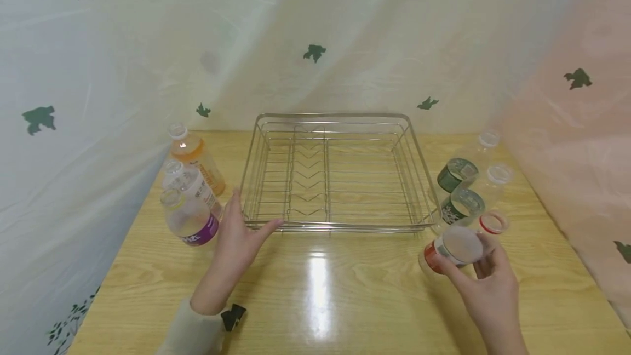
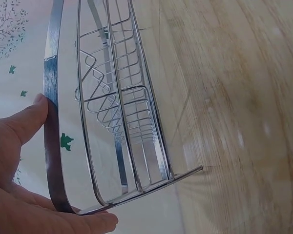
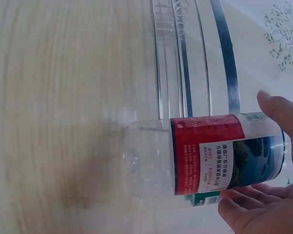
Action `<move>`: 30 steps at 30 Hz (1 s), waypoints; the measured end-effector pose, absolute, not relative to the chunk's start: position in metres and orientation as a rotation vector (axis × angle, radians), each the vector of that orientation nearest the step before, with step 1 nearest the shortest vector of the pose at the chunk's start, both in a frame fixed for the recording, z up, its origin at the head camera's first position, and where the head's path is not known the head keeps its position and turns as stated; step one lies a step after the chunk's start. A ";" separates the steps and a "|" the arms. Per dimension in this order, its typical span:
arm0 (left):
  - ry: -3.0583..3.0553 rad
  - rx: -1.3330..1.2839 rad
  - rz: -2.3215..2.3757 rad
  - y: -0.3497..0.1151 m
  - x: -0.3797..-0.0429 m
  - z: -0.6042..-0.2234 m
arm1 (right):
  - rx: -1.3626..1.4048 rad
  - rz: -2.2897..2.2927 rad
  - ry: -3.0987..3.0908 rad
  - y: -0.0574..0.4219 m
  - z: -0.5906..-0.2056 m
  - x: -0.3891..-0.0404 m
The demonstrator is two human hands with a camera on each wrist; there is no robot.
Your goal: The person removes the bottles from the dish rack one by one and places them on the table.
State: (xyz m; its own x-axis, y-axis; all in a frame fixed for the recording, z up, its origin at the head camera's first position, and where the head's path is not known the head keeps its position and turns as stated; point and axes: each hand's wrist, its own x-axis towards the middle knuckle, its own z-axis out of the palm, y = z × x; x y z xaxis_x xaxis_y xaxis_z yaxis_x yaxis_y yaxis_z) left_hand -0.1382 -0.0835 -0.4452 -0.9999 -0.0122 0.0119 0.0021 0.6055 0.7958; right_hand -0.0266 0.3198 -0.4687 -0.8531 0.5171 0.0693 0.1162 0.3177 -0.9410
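Note:
My left hand (image 1: 236, 240) spans the front-left corner of a wire dish rack (image 1: 340, 228), thumb along the front rim and fingers by the left side. In the left wrist view, the thumb tip touches the rack's flat metal rim (image 2: 51, 80), the fingers straight below the corner. My right hand (image 1: 488, 289) grips an upright clear plastic bottle with a red label (image 3: 207, 156), thumb on one side and fingers around the other. This bottle's mouth, with a red ring, shows past the fingers in the head view. It stands just right of the rack's front-right corner.
Left of the rack stand an orange-labelled bottle (image 1: 209, 171), a white-labelled bottle (image 1: 202, 188) and a purple-labelled bottle (image 1: 199, 230). Two green-labelled bottles stand on the right, one behind (image 1: 457, 174) the other (image 1: 460, 205). A leaf-printed curtain (image 1: 315, 26) surrounds the wooden table (image 1: 370, 289).

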 end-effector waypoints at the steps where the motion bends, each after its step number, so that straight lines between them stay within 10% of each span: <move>1: -2.802 0.012 -1.389 -0.083 -0.138 -0.445 | -0.565 1.546 -2.217 0.319 -0.467 -0.027; 30: -2.795 -0.037 -1.381 -0.086 -0.138 -0.446 | -0.229 1.677 -1.727 0.310 -0.386 -0.029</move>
State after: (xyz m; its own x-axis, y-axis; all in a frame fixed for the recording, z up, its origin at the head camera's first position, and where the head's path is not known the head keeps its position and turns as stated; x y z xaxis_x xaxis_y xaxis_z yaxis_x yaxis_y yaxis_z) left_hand -0.1380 -0.0864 -0.4463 -0.9994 0.0105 0.0319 0.0317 0.6074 0.7938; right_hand -0.0287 0.3101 -0.3861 -0.7337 0.5776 0.3579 -0.3407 0.1430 -0.9292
